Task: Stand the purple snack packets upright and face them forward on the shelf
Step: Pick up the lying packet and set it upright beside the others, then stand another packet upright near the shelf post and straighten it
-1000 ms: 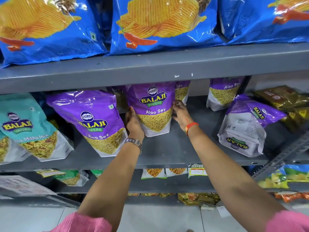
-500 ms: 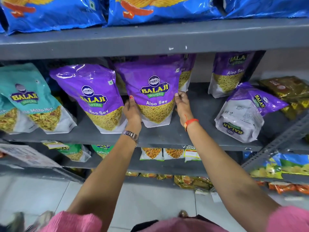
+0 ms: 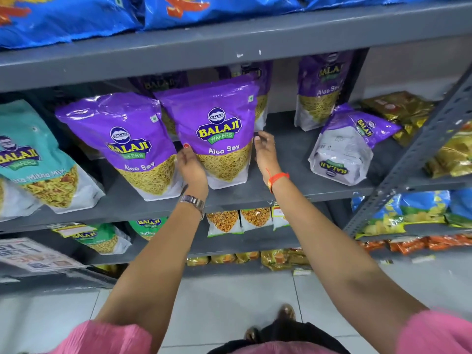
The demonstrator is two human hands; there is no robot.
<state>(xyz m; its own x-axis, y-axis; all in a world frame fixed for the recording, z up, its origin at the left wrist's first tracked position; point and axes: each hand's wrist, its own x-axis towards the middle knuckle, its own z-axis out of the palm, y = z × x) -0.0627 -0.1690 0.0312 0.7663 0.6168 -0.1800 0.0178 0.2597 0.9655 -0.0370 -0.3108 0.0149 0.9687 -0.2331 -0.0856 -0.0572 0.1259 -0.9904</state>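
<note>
- Purple snack packet (image 3: 217, 134), labelled "Aloo Sev", stands upright with its printed front facing outward, at the middle of the grey shelf (image 3: 255, 192), near the front edge.
- Left hand (image 3: 192, 169) is pressed against the lower left side of this packet, fingers curled onto its face; it grasps the packet edge.
- Right hand (image 3: 265, 154) is released: fingers spread, just beside the packet's right edge; contact cannot be confirmed.
- A metal watch (image 3: 192, 201) sits on the left wrist; an orange band (image 3: 277, 178) sits on the right wrist.
- A second purple packet (image 3: 125, 146) stands directly to the left, front facing outward, leaning left; its upper right corner lies close to the held packet.
- Further purple packets (image 3: 258, 80) stand behind the held packet, partly hidden.
- An upright purple packet (image 3: 320, 90) stands at the back of the shelf, toward the right end.
- A turned purple packet (image 3: 344, 149) leans toward the right end with its white back panel facing outward.
- Gold packets (image 3: 401, 111) lie at the right end of the shelf.
- A teal packet (image 3: 38, 159) stands at the left end.
- Blue bags (image 3: 76, 19) occupy the upper shelf (image 3: 229, 44).
</note>
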